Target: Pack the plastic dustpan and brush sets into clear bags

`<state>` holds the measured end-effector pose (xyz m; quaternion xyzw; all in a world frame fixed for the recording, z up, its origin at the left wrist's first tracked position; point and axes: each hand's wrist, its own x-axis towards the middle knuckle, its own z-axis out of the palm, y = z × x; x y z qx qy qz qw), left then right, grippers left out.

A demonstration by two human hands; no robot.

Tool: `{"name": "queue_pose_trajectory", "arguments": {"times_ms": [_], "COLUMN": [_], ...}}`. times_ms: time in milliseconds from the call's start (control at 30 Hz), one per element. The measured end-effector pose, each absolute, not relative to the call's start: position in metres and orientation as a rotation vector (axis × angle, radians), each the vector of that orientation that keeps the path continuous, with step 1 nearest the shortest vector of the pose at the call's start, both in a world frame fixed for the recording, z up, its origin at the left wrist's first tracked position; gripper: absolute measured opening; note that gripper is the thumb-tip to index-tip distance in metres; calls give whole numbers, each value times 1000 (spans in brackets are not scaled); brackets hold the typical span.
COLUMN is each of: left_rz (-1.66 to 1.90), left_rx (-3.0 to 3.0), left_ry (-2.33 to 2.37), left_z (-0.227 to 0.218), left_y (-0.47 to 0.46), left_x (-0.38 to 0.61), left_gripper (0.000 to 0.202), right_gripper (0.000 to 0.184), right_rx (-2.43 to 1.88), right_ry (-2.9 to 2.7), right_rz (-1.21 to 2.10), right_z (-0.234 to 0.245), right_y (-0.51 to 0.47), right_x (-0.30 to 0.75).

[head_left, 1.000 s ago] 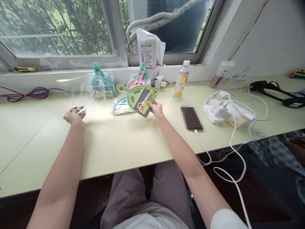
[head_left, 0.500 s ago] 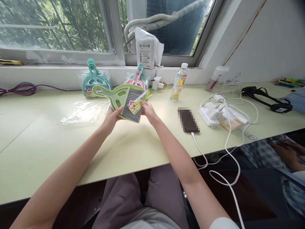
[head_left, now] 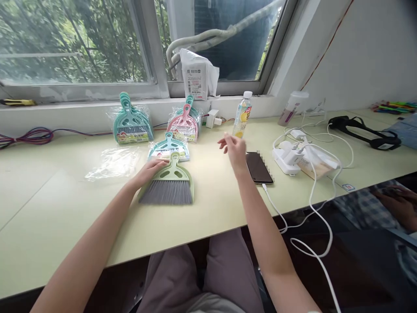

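Note:
A light green mini dustpan with a grey-bristled brush [head_left: 169,186] lies flat on the pale table [head_left: 65,204], handle pointing away from me. My left hand [head_left: 149,170] rests on its left shoulder, fingers stretched flat over the neck. My right hand [head_left: 232,148] hovers above the table to the right, fingers spread and slightly blurred, with nothing seen in it. It is just left of a dark phone [head_left: 259,168]. A teal set in a clear bag [head_left: 168,148] lies right behind the green one.
More bagged sets stand by the sill, teal [head_left: 132,124] and pink [head_left: 184,124]. An empty clear bag [head_left: 112,163] lies left. A drink bottle [head_left: 241,114], a white power strip with cables [head_left: 289,154] and a black strap [head_left: 365,130] are on the right. Another person's hand [head_left: 399,204] shows at lower right.
The green dustpan set went from being held up in both hands down onto the table. My right hand let go and moved right; the label card it pinched is out of sight.

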<state>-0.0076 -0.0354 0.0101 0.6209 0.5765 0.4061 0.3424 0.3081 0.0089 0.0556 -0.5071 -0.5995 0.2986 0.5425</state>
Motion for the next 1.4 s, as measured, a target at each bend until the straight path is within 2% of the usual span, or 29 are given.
{"name": "queue_pose_trajectory", "arguments": {"times_ms": [67,133,233,333,433,533,633,800,1133,1300,1400], "left_rz": [1016,883,773,822,897,1004,1011,818,957,1026,1070], "left_rx": [1664,1721,1761,1732,1756,1845,1951,2116,1974,1942,1896], "left_ry": [1513,1574,1728,1784,1769,1727,1736,1829,1789,1705,1679], "left_z": [12,15,18,20,19,14,3,-7,-4,-1,1], "left_y": [-36,-38,-40,-41,-40,-36,-29,-24,-28,-26,-28], "left_x": [-13,-20,-26,-24,-18,-17,-22,-24,-17,-13,-8], "left_gripper": [60,68,76,76,69,58,46,48,43,36,38], "right_gripper": [55,77,106,115,120,117,105,87,87,92,92], "right_rx": [-1370,-1577,-1971,-2121,-2109,-2116,-2146,-2127,-1879,-1797,-1662], "right_ry": [-1494,-1516,-1603,-1681,-1760,-1827,-1819,-1751,-1794,-1950,-1952], "right_rz": [328,116,141,140,103,39,-68,-105,-59,29,-50], "right_z": [51,34,0,-18,-16,-7,-3,-8,-18,-10,4], "right_y": [-21,-48,-73,-80,-76,-68,-64,-94,-207,-204,-173], "right_x": [347,393,450,466,451,432,424,424,375,377,398]}}
